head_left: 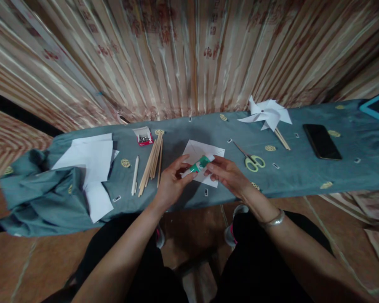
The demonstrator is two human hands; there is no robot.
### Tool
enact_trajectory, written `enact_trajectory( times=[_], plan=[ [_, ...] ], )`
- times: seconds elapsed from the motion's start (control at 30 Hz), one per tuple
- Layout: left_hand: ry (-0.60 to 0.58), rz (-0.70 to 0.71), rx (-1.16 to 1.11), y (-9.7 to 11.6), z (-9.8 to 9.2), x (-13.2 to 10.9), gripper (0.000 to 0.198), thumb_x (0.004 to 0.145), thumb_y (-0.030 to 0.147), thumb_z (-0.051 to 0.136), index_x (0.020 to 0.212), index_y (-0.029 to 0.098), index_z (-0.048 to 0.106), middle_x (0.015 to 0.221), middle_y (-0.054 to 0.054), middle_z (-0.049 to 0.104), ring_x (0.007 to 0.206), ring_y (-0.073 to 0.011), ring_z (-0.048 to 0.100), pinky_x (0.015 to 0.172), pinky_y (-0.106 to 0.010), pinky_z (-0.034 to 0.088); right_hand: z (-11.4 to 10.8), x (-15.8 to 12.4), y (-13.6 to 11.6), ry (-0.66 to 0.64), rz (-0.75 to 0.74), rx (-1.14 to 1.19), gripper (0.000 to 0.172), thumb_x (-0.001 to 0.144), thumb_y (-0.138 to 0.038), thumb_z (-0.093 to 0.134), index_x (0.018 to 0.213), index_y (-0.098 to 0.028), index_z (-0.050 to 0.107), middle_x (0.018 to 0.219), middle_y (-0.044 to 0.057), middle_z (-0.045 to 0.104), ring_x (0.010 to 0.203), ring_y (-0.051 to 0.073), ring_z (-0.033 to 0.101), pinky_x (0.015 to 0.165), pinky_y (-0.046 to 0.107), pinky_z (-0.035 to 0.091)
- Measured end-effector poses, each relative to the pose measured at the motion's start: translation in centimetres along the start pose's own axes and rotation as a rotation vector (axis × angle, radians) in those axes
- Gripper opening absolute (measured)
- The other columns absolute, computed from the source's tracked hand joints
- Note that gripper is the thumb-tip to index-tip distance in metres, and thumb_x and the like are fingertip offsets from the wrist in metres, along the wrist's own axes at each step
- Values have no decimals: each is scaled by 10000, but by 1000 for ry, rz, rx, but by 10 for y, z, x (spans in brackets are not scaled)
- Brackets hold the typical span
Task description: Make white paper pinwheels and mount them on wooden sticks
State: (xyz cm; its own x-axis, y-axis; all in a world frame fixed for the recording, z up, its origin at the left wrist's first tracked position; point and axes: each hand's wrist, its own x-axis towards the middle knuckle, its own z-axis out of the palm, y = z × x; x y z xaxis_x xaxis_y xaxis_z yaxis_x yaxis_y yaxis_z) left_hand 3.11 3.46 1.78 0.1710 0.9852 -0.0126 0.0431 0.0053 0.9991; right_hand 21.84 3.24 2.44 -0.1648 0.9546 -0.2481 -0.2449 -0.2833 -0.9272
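A green and white glue stick (pixel 199 164) is held between my two hands above a square sheet of white paper (pixel 211 182) that shows crease lines. My left hand (pixel 173 179) has its fingers and thumb closed around the stick's left end. At the white right end, the thumb and fingers of my right hand (pixel 225 172) pinch it. Green-handled scissors (pixel 254 162) lie just right of the paper. To the left of my left hand rest several wooden sticks (pixel 152 164) and a white pen (pixel 135 176).
On the cloth-covered table (pixel 177 126) are a small red box of metal pins (pixel 143 136), white paper sheets (pixel 93 158), paper pinwheels (pixel 267 113) on sticks, and a black phone (pixel 322 142). A blue-framed device (pixel 377 108) sits far right. A curtain (pixel 189 59) hangs behind.
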Motion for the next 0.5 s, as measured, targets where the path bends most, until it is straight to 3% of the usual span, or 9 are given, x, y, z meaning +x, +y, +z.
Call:
enact_trajectory(
  times=[0.13, 0.3, 0.5],
  plan=[
    [11, -48, -88, -5, 13, 5, 580, 659, 313, 812, 1189, 161, 633, 961, -61, 735, 804, -168, 672, 743, -292, 518, 5, 8, -1, 49, 74, 179, 399, 532, -409, 925, 825, -188, 769, 730, -8, 700, 550, 45, 547, 471, 165, 407],
    [37, -117, -155, -6, 11, 18, 446, 619, 264, 824, 1031, 156, 693, 968, -66, 746, 764, -166, 693, 724, -293, 544, -5, 24, -1, 162, 80, 300, 400, 491, -419, 943, 741, -167, 758, 666, -20, 691, 526, 40, 571, 457, 129, 457],
    [105, -120, -136, -7, -4, 28, 318, 647, 285, 827, 921, 161, 725, 840, -32, 745, 784, -162, 700, 766, -286, 550, -21, 43, -2, 133, 113, 463, 325, 615, -386, 900, 767, -159, 723, 630, -37, 664, 504, 41, 577, 434, 103, 482]
  ],
)
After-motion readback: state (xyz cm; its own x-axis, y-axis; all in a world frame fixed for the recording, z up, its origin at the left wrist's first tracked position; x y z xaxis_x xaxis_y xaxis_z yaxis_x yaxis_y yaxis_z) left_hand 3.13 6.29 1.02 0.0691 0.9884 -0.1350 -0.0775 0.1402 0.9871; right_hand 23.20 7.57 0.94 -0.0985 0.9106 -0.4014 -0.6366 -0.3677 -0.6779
